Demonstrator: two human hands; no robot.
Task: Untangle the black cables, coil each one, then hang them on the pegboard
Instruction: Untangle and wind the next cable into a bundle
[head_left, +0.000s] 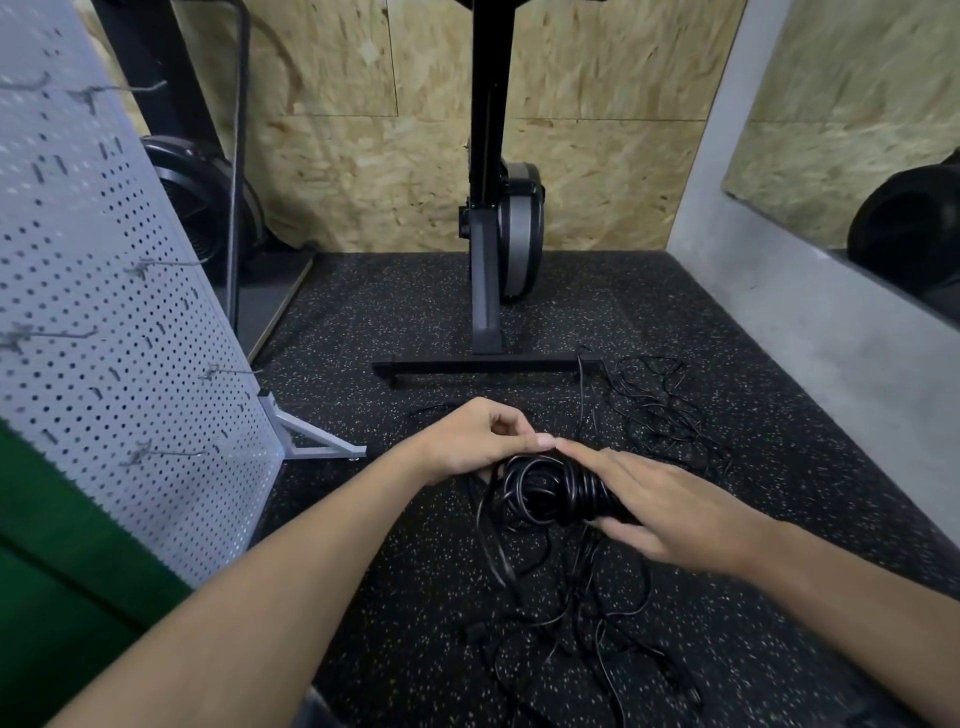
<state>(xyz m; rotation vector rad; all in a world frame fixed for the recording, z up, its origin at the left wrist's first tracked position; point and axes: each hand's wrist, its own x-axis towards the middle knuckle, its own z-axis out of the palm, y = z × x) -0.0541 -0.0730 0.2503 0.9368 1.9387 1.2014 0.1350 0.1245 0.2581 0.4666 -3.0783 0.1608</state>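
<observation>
Holding: the coil (550, 491) of black cable is being held between both hands, above the floor (363, 545).
Left hand (472, 441): the left edge of the coil is being grasped by its curled fingers; the thumb is lying over the top.
Right hand (670, 509): the coil is being clamped between the nearly straight fingers on top and the thumb below.
Loose cables (571, 613): they are lying tangled on the floor under the hands; a second tangle (660, 410) is lying further right.
Pegboard (104, 312): it is standing at the left, with hooks.
</observation>
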